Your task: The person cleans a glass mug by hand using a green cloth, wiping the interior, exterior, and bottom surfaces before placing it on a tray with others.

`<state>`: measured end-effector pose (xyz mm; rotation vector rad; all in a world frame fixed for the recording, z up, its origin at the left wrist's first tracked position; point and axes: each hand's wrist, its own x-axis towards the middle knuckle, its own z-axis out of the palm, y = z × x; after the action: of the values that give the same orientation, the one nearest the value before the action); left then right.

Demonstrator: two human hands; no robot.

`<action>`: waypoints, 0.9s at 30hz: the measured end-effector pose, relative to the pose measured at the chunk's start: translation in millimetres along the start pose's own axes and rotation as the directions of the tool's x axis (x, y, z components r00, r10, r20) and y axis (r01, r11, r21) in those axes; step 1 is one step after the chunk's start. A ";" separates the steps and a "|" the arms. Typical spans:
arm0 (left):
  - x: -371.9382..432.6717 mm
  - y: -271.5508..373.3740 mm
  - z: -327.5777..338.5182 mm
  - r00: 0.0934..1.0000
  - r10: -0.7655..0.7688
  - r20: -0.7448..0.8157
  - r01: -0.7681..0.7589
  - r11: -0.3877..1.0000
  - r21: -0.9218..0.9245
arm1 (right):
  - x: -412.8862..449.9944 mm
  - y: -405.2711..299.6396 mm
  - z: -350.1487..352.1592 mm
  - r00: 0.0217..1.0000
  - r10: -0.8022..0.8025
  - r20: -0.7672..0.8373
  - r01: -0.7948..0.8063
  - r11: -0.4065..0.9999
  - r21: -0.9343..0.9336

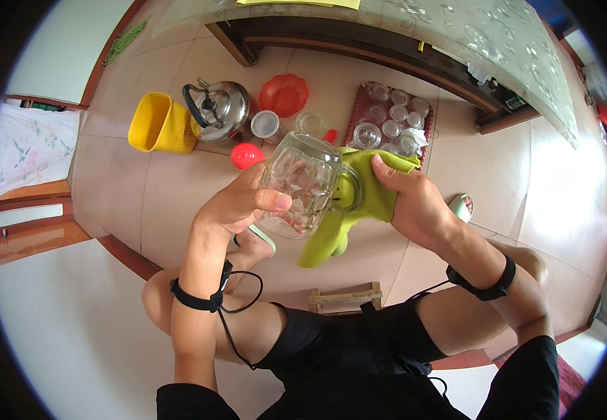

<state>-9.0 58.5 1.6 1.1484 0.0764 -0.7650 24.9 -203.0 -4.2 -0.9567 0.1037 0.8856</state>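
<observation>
A clear glass mug (303, 181) with a dimpled wall is tilted in front of me, its base toward the top of the view and its handle (355, 189) to the right. My left hand (246, 202) grips the mug from the left, thumb across its side. In my right hand (414, 202) is a lime-green cloth (372, 191). The cloth lies against the mug's handle and partly shows through it, while a loose end (322, 247) hangs below. The fingers of my right hand are mostly hidden by the cloth.
On the tiled floor stand a yellow bin (164, 126), a steel kettle (222, 113), a lidded jar (265, 125), a red scalloped bowl (283, 94), a glass dish (310, 122) and a red round object (247, 156). A red tray (355, 113) holds several glasses. Beyond is a glass-topped table (387, 23).
</observation>
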 end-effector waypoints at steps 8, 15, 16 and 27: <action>-0.6 -4.4 2.4 0.998 -0.018 0.064 0.024 0.995 -0.096 | -3.0 -3.0 -0.5 0.980 0.179 0.085 -0.195 0.952 0.235; 3.4 -6.9 5.5 0.989 -0.140 -0.052 0.141 0.990 0.028 | -6.4 -12.0 7.7 0.996 -0.025 -0.091 -0.014 0.914 -0.406; 2.7 -5.7 3.4 0.990 -0.137 -0.035 0.136 0.990 -0.026 | -7.9 -11.5 8.1 0.995 -0.026 -0.091 -0.013 0.913 -0.408; -9.1 1.0 2.7 0.995 -0.047 -0.084 0.029 0.978 -0.207 | -21.6 9.6 12.9 0.761 -0.494 0.420 0.583 0.237 -0.777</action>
<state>-16.1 61.0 7.4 0.9857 0.2472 -0.7217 0.3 -204.0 6.7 -1.7985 -0.8575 0.2273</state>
